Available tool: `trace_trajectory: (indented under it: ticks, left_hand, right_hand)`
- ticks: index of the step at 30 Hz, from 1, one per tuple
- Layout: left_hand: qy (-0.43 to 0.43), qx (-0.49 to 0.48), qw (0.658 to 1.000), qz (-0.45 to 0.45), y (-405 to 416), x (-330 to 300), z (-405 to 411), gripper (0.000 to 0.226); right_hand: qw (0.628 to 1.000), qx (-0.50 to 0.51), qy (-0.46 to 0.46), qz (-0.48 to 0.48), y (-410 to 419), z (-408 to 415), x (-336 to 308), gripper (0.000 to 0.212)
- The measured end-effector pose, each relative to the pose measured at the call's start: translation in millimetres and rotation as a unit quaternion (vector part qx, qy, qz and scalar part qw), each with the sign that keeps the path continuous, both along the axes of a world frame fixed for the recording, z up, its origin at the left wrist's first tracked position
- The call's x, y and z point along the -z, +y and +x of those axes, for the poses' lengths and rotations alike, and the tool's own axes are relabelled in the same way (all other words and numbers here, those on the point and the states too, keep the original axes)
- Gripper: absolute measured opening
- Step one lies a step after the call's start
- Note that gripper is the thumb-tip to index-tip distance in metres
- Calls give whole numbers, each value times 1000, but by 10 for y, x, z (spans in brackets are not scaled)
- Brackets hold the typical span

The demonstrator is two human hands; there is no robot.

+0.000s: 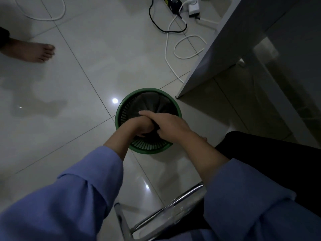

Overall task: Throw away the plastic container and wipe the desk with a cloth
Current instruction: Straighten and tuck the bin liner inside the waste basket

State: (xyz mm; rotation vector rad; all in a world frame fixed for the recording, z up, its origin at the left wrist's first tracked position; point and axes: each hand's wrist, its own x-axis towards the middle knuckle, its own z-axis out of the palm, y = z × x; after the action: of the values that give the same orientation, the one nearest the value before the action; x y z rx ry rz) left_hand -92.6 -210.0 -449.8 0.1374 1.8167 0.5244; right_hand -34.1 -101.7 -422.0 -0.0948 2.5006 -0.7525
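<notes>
Plastic container: not visible, so its whereabouts cannot be told; it may lie inside the black bin liner of the green slatted wastebasket. Left hand and right hand both grasp the gathered liner above the basket. Judged stage: disposal nearly finished; wiping not begun, no cloth in view. Bench edge stands at upper right, cables on the tiled floor.

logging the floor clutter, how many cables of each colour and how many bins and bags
white cables: 2
black cables: 1
green bins: 1
black bags: 1, gripped by both hands
total: 5
</notes>
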Motion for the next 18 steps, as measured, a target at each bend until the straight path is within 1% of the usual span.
trace_trajectory:
  ticks: [1, 2, 3, 4, 6, 8, 10, 11, 13, 15, 16, 18]
  left_hand:
    - [42, 68, 997, -16, -8, 4, 12, 40]
    - [104, 119, 987, -16, -13, 12, 38, 40]
    - [160, 122, 979, -15, -24, 23, 73, 37]
    - [213, 94, 973, -6, -38, 41, 109, 32]
    - [316, 15, 947, 51, -67, 88, 218, 26]
    - [360, -49, 927, 89, -87, 140, 337, 21]
    - [357, -99, 923, 107, -111, 168, 419, 12]
    - [340, -142, 923, 114, -122, 188, 448, 9]
    - [264, -280, 913, 139, -136, 200, 479, 11]
    - [159, -414, 879, 175, -117, 164, 501, 12]
    - [125, -456, 861, 190, -109, 156, 515, 11]
    - [105, -493, 839, 206, -91, 149, 530, 13]
  right_hand:
    - [1000, 8, -20, -8, -12, -5, 25, 73]
    - [999, 31, -35, -24, -17, -11, 50, 69]
    - [996, 62, -43, -43, -7, -18, 82, 63]
    - [993, 92, -45, -58, 12, -23, 113, 57]
    - [988, 126, -48, -68, 47, -17, 164, 47]
    - [987, 137, -60, -61, 72, 1, 189, 41]
    - [983, 153, -80, -62, 82, 21, 208, 37]
    - [981, 158, -93, -61, 81, 27, 221, 35]
    - [975, 176, -123, -62, 83, 49, 264, 31]
    - [963, 212, -143, -83, 89, 71, 306, 28]
    - [957, 231, -146, -97, 87, 76, 326, 25]
    - [950, 245, -154, -113, 83, 69, 357, 19]
